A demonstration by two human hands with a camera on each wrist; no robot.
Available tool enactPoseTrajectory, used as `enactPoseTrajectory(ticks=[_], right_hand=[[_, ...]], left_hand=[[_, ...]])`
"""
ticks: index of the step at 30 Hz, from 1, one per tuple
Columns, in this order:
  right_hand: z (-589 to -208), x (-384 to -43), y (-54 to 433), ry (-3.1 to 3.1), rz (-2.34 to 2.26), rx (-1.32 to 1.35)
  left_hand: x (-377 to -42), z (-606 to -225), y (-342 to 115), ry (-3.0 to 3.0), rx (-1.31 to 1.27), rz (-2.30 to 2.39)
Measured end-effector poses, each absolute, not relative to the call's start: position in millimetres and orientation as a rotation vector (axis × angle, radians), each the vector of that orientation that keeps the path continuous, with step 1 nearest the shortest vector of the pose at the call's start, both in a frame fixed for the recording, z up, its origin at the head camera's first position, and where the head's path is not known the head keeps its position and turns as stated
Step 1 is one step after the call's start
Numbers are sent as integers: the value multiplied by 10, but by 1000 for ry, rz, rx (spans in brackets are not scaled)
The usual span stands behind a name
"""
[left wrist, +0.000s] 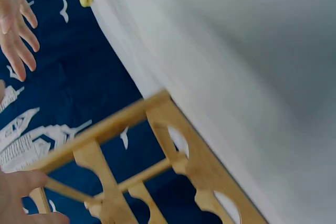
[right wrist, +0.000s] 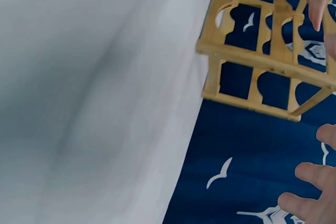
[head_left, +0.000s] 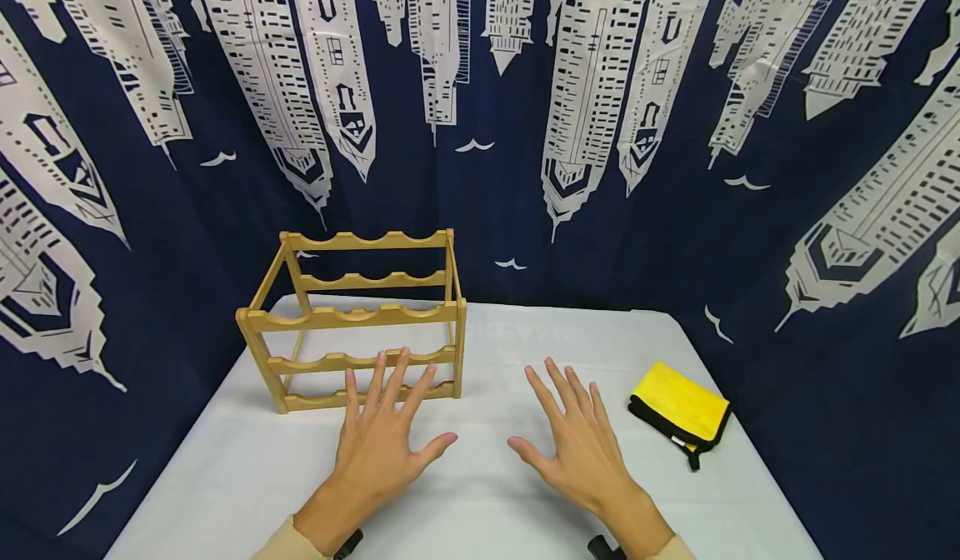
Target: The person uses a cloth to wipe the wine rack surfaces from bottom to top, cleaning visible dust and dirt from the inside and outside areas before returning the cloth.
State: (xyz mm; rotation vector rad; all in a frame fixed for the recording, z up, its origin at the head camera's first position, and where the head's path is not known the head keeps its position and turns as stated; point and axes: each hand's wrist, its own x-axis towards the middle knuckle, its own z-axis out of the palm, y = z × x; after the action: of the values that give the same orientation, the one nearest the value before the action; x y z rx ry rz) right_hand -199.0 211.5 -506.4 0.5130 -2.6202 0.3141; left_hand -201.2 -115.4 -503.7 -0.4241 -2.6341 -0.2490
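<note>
Both hands hover over the white table with spread, straight fingers and hold nothing. The left hand is in front of a light wooden rack with scalloped rails; in the head view its fingertips overlap the rack's lower rails, and whether they touch cannot be told. The right hand is to the right, its thumb pointing toward the left hand. Right of it lies a yellow cloth item with black edging, folded flat, with a small black tab at its front. The right wrist view shows the rack from its end.
A white cloth covers the table. Behind and on both sides hangs a dark blue curtain printed with white buildings and birds. The rack stands at the table's back left, close to the curtain.
</note>
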Motion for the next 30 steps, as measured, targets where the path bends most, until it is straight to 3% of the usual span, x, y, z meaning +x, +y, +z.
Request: enactPoseTrajectory(ticks=[12,30], right_hand=[[-4820,-2233,1736,-2433,502,660],[-4763,-2697,1241,-2583,1265,684]], left_hand=[[-2226,-4798,-1568,-2250,-370,-449],[-2521,-4472,-2268,-2187,81,-671]])
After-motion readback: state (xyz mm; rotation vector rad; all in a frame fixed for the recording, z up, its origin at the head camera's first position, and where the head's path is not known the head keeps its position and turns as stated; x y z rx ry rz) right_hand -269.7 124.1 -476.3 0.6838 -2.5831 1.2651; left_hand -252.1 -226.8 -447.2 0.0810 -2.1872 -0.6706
